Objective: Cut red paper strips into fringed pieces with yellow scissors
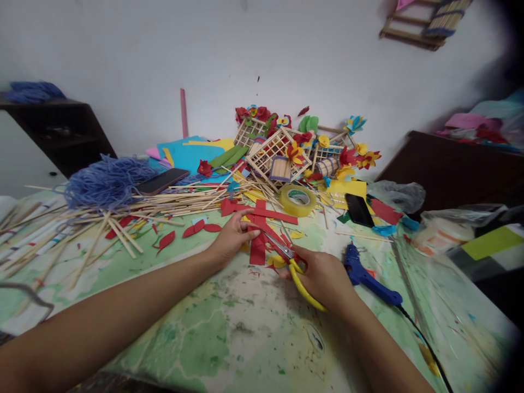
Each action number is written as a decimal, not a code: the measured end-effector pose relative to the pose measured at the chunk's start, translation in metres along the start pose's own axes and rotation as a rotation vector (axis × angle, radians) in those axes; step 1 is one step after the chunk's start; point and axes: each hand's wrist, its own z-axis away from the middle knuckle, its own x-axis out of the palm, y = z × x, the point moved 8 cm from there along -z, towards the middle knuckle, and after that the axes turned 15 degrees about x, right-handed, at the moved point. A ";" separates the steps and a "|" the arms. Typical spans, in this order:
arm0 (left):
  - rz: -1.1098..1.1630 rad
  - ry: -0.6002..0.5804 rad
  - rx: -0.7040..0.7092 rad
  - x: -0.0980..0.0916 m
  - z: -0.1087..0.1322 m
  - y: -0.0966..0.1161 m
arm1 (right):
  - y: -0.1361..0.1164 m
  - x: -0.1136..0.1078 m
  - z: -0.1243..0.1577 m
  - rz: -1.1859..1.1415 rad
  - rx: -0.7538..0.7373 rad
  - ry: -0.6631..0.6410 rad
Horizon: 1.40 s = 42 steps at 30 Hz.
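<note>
My left hand (233, 234) pinches a strip of red foam (258, 240) that lies among other red foam strips (270, 214) on the green patterned table (229, 327). My right hand (323, 275) grips yellow-handled scissors (295, 273); their blades (275, 244) point up and left into the red strip held by my left hand. Small red leaf-shaped cut-outs (200, 228) lie left of my left hand. Yellow scraps sit under the scissors.
A tape roll (297, 200), black phone (358, 209) and blue glue gun (368, 277) lie to the right. Wooden sticks (123, 215), blue yarn (104, 180), another phone (161, 181), coloured foam sheets (188, 155) and stick frames with foam flowers (286, 153) crowd the back.
</note>
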 end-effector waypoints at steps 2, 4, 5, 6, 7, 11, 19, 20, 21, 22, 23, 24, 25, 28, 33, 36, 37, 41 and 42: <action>-0.013 -0.030 -0.004 0.002 0.000 0.000 | -0.001 -0.001 0.000 -0.005 -0.012 0.003; -0.042 -0.044 -0.005 0.001 -0.001 0.000 | 0.000 -0.001 0.000 -0.012 -0.018 0.002; -0.060 -0.046 -0.004 0.001 -0.001 0.000 | 0.000 0.000 0.000 -0.015 -0.021 0.000; -0.076 -0.049 -0.002 0.000 -0.001 0.000 | 0.000 0.000 0.000 -0.018 -0.022 -0.001; -0.087 -0.057 -0.001 0.001 -0.001 0.000 | 0.000 0.000 0.000 -0.020 -0.024 -0.003; -0.101 -0.105 -0.005 0.004 0.000 0.001 | -0.001 0.001 0.000 -0.014 -0.027 -0.016; -0.054 -0.112 -0.017 0.006 0.000 0.001 | -0.001 0.001 -0.001 -0.008 -0.003 -0.018; -0.050 -0.112 -0.014 0.006 0.000 0.001 | 0.000 0.001 -0.001 -0.008 0.003 -0.021; -0.048 -0.111 -0.010 0.006 0.000 0.002 | 0.000 0.001 -0.001 -0.008 0.006 -0.024; -0.051 -0.109 -0.009 0.006 0.000 0.002 | 0.000 0.001 -0.002 -0.009 0.007 -0.027; -0.055 -0.105 -0.008 0.005 0.000 0.002 | 0.000 0.001 -0.002 -0.012 0.005 -0.028; -0.058 -0.100 -0.008 0.005 0.000 0.002 | 0.000 0.001 -0.001 -0.015 0.000 -0.027; -0.062 -0.091 -0.008 0.004 -0.001 0.002 | 0.000 0.001 -0.001 -0.017 -0.004 -0.024; -0.054 -0.066 -0.010 0.003 -0.001 0.003 | 0.000 0.000 -0.001 -0.020 -0.012 -0.010; -0.043 -0.046 -0.008 0.002 -0.002 0.004 | 0.002 0.001 -0.002 -0.018 -0.005 -0.013; -0.058 -0.046 -0.011 0.002 -0.002 0.004 | 0.003 0.003 -0.002 -0.016 0.007 -0.026; -0.060 -0.047 -0.013 0.002 -0.002 0.004 | 0.003 0.003 -0.002 -0.018 0.007 -0.026; -0.059 -0.050 -0.013 0.004 -0.001 0.007 | 0.002 0.003 -0.001 -0.035 0.001 -0.016; -0.058 -0.048 -0.015 0.005 -0.001 0.008 | 0.002 0.003 -0.001 -0.039 -0.001 -0.014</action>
